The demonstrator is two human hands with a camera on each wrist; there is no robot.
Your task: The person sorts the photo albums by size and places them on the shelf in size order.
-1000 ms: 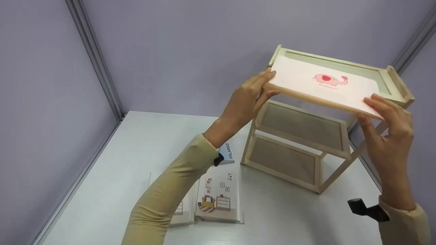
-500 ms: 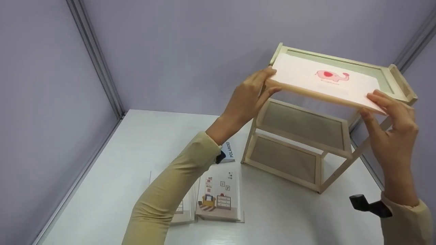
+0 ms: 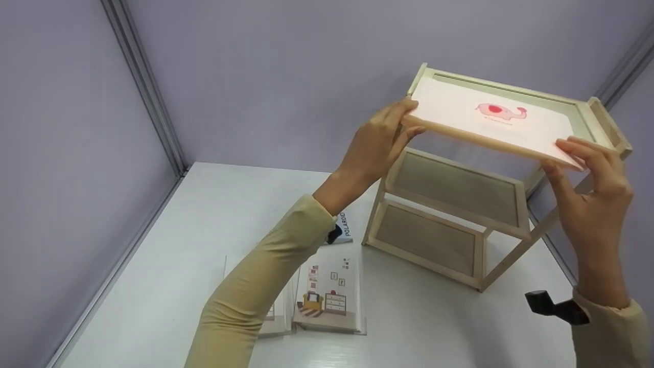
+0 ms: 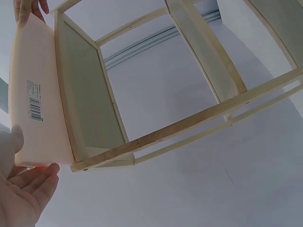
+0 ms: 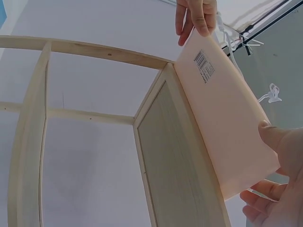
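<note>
A pink photo album (image 3: 454, 105) with an elephant on its cover lies flat on the top tier of a wooden shelf (image 3: 511, 89), its near edge jutting past the front. My left hand (image 3: 375, 140) pinches the album's left end, fingers above and thumb beneath. At the opposite end, my right hand (image 3: 595, 186) grips it in the same way. From below, the left wrist view shows the album's underside (image 4: 40, 99) with a barcode label, beside the shelf's top frame (image 4: 68, 94). The right wrist view shows that underside (image 5: 222, 113) too.
Below the top tier are two lower shelf panels (image 3: 454, 184). On the white table (image 3: 409, 327) stand a book-shaped item with a furniture drawing (image 3: 327, 296), another partly behind my left sleeve (image 3: 271, 266), and a blue item marked POLAROID (image 3: 345, 232). Walls (image 3: 281, 76) enclose the table.
The view has shifted slightly, so shelf, album and hands appear a little higher and further right. The album sits slightly further back on the top tier; both hands keep their hold.
</note>
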